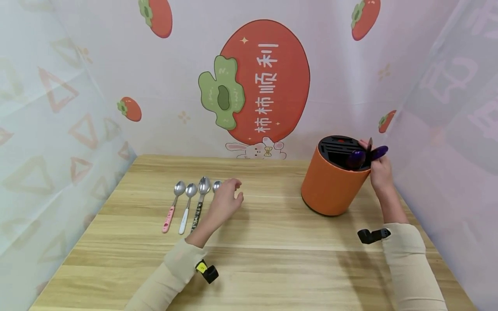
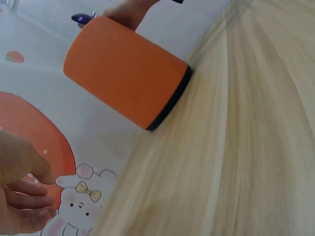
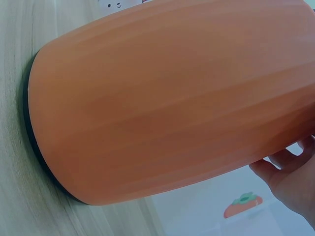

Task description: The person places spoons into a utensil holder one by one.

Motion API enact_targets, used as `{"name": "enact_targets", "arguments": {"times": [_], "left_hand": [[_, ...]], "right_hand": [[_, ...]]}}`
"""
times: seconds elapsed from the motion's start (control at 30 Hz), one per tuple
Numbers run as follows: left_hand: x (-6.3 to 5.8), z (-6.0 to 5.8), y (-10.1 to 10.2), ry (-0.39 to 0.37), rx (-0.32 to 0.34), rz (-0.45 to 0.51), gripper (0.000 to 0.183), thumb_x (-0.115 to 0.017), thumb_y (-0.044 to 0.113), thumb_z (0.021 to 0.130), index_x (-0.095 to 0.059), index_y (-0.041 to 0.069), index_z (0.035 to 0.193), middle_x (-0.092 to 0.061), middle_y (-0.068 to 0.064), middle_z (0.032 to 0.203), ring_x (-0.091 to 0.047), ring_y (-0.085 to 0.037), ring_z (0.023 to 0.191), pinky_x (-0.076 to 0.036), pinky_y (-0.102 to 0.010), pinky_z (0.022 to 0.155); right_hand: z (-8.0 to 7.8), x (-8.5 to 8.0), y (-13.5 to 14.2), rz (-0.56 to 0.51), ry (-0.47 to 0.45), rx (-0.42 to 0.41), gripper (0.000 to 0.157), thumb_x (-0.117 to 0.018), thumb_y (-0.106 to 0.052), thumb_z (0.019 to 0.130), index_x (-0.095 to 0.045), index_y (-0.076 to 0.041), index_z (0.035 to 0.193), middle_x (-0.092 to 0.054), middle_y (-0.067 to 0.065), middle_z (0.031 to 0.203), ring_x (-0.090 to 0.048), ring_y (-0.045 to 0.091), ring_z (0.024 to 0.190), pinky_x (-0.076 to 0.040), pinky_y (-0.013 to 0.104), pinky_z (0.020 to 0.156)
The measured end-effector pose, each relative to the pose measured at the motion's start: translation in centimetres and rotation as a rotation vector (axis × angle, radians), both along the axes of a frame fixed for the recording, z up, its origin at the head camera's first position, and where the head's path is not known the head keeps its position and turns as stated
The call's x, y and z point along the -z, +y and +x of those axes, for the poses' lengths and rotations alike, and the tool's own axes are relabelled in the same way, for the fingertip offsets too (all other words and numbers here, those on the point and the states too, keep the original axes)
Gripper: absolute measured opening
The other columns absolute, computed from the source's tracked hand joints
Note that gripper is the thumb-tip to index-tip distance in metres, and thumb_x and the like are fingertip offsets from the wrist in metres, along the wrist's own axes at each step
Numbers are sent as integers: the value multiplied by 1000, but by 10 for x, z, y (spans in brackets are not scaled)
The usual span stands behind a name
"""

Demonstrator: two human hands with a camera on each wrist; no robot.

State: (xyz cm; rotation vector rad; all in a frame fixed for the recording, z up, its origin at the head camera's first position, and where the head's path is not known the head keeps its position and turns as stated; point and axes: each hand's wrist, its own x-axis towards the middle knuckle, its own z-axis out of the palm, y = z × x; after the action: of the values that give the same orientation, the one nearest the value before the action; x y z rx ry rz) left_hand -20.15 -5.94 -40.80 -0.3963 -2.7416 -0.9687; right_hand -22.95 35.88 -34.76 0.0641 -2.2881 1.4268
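On the far right of the table [image 1: 272, 268], the orange utensil holder [image 1: 330, 185] is touched at its upper right side by the right hand [image 1: 382, 175]; whether it is gripped cannot be told. Purple utensils [image 1: 355, 159] are seen beside those fingers. At left, nothing is held by the loosely bent fingers of the left hand [image 1: 225, 202]; by this hand, the fourth metal spoon [image 1: 217, 185] is partly hidden.

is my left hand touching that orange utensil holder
Apart. The head view shows a plain gap of wooden tabletop between your left hand and the orange utensil holder.
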Motion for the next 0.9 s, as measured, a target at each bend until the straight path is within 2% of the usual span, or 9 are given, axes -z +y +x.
{"name": "enact_targets", "arguments": {"times": [0.27, 0.43, 0.5, 0.63, 0.73, 0.8, 0.9], "left_hand": [[20, -1, -27, -40, -68, -113, 31, -68, 7, 87, -65, -6, 115, -69, -21, 108, -66, -34, 100, -56, -45, 84], [27, -2, -37, -48, -74, -165, 36, -68, 5, 84, -62, -10, 117, -68, -26, 109, -66, -36, 92, -57, -45, 81], [30, -2, -41, -37, -70, -180, 37, -69, 2, 83, -62, -12, 117, -67, -28, 110, -66, -37, 91, -57, -45, 82], [36, -1, -48, -28, -70, -219, 29, -68, -5, 79, -62, -13, 106, -65, -24, 95, -61, -29, 74, -55, -37, 66], [39, -1, -51, -47, -75, -245, 20, -65, -9, 78, -60, -11, 97, -60, -18, 82, -54, -22, 63, -48, -29, 52], [41, -2, -52, -60, -76, -260, 15, -62, -9, 79, -60, -8, 93, -59, -15, 79, -53, -21, 60, -46, -27, 49], [44, -3, -53, -69, -76, -298, 5, -58, -8, 81, -60, -4, 84, -59, -14, 75, -54, -22, 61, -49, -31, 50]], "right_hand": [[1, -2, -1, -10, -33, -2, 57, -30, -38, 108, -47, 2, 144, -38, 21, 156, -30, 24, 149, -18, 31, 125], [1, 0, 1, -19, 2, 2, 54, -31, -34, 109, -49, 5, 142, -41, 20, 155, -33, 18, 147, -20, 26, 123], [1, 1, 2, -19, -3, -4, 54, -30, -33, 109, -48, 6, 143, -40, 21, 155, -31, 21, 149, -18, 28, 124], [1, 1, 2, -21, -28, -9, 55, -28, -34, 109, -46, 4, 144, -37, 24, 156, -27, 29, 151, -16, 32, 126], [1, 0, 1, -17, -30, -3, 55, -29, -36, 109, -47, 3, 144, -38, 23, 156, -28, 26, 151, -16, 33, 126], [1, -1, 0, -10, -35, 3, 57, -30, -39, 108, -48, 2, 144, -38, 20, 157, -30, 23, 150, -17, 34, 125], [1, -1, 0, -3, -29, 11, 57, -31, -41, 108, -49, 1, 143, -40, 18, 156, -32, 21, 148, -18, 33, 125]]}}
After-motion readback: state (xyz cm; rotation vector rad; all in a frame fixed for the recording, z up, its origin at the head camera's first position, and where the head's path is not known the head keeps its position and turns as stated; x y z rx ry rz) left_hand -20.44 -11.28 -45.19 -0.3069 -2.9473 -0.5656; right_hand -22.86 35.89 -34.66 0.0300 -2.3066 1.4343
